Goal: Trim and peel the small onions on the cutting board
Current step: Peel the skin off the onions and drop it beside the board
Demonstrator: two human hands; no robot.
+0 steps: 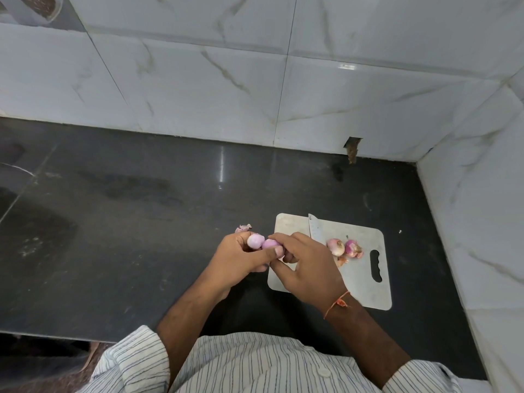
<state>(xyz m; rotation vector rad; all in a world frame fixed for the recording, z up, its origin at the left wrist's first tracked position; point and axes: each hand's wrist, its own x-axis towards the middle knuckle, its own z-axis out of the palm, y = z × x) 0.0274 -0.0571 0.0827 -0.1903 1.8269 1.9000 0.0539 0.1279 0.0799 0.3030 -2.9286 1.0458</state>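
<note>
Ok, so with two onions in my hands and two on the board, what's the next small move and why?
Probably set the two peeled onions down beside the cutting board. Both look smooth and skinless between the left hand and right hand, while two onions by the knife keep their skin.

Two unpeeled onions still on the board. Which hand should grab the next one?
Right, probably. The right hand is over the cutting board, close beside the two unpeeled onions and the knife. The left hand is off the board's left edge, gripping peeled onions.
</note>
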